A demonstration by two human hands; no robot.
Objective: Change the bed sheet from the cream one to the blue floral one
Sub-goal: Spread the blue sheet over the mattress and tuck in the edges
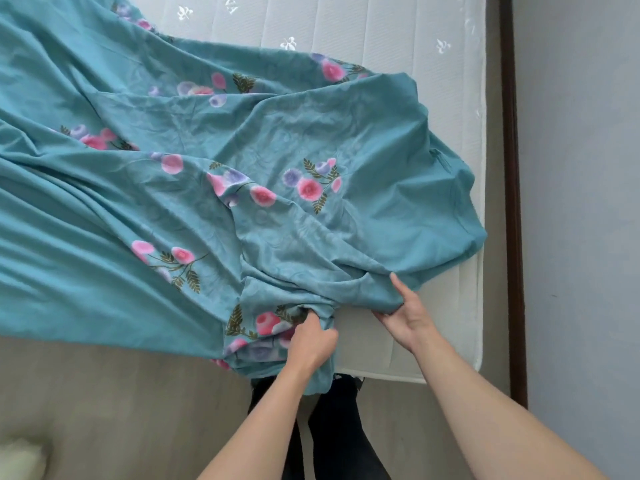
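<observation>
Underneath everything lies a white quilted mattress point(381, 32), bare along its far end and its right side, with pale flower marks stitched into the top. To its right runs a dark wooden bed rail point(512, 168), and beyond that a grey wall point(581, 168). Light wood-look floor point(104, 393) shows at the near edge, where the person's two dark-clad legs point(332, 427) stand close against the bed. A fluffy white thing point(17, 459) sits at the bottom left corner, too cut off to name. One blue floral sheet point(207, 150) is spread loosely and wrinkled over most of the mattress, running off the left side of the view and hanging over the near edge; its right part is bunched in folds short of the mattress's right border, so that strip stays uncovered. Pink and purple flowers with green leaves dot the cloth in several clusters. Two bare hands work at the near edge. The left hand point(313, 337) has its fingers curled tight into a gathered bunch of the sheet where it drops over the side. The right hand point(403, 315) pinches a fold of the sheet just beside it, thumb on top and fingers tucked beneath the cloth.
</observation>
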